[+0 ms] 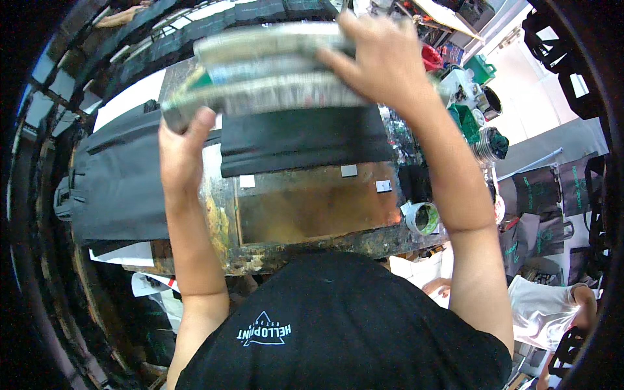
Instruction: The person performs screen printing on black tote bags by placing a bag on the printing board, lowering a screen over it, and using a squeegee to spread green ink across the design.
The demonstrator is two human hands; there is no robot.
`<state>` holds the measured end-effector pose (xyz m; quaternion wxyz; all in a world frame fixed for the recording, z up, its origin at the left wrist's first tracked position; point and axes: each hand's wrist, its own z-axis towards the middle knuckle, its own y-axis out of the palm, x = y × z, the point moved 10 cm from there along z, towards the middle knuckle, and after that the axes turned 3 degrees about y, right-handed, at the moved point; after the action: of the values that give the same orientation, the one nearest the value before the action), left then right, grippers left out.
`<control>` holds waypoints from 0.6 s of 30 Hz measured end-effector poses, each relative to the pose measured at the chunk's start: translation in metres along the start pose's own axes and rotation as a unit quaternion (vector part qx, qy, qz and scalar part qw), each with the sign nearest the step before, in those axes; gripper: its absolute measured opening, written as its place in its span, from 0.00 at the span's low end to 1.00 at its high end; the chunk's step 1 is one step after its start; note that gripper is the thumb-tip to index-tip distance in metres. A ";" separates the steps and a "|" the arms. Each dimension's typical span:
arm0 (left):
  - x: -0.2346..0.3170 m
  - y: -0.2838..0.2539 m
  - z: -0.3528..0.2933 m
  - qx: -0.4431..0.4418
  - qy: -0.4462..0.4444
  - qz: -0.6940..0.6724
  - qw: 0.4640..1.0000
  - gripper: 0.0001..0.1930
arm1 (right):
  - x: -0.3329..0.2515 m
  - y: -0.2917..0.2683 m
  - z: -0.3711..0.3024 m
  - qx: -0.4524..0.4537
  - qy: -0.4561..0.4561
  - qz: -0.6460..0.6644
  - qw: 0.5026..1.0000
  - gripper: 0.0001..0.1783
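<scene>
Paint-crusted worktable (250, 262) is filling mid-view; I'm watching over the head feed. Worn pale frame (279, 94) is hanging across the upper middle, over the table's far part. It's blurring, so I'm not resolving its face; some blue and green is showing between its bars. Can't tell if any edge is touching down.

Left hand (182, 153) is curling round the lower-left corner, thumb on the near bar, fingers hidden beneath. Right hand (387, 62) is gripping the right end from above, partly spread, thumb pointing left; can't judge pressure. I'm reading the two-end hold as load-sharing: long, stiff-looking piece, one hand per end should be stopping twist.

Just below it in view, black sheet (305, 143) is lying flat over the upper part of a brown board (312, 205). Small white tabs (247, 181) are sitting by its near edge and lower right; I'm guessing locating stops.

Farther left, black bag (123, 188) is lying flat. Green-stained tub (424, 219) is standing just beside the board's lower-right corner, presumably for easy reach; dark green jar (495, 143) is sitting at upper right. Right side, printed bags (536, 192) are lying prints up, maybe to avoid rubbing. Co-worker's white top (536, 312) is showing lower right.
</scene>
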<state>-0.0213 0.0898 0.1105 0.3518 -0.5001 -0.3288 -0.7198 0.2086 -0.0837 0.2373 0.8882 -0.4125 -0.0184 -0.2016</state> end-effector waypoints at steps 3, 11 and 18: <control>-0.042 -0.013 -0.042 0.039 -0.043 0.046 0.997 0.31 | -0.010 0.028 -0.047 -0.130 0.002 0.048 0.990 0.29; -0.140 -0.058 -0.126 0.064 0.029 0.360 0.930 0.53 | -0.012 0.098 -0.100 -0.240 0.059 0.146 0.958 0.30; -0.148 -0.056 -0.131 0.028 0.028 0.426 0.904 0.59 | -0.039 0.110 -0.143 -0.299 0.039 0.165 0.939 0.34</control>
<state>-0.0945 0.0383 -0.0743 0.6477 -0.5622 -0.0952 -0.5054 0.1949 -0.1128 0.0559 0.7446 -0.6482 0.1458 -0.0645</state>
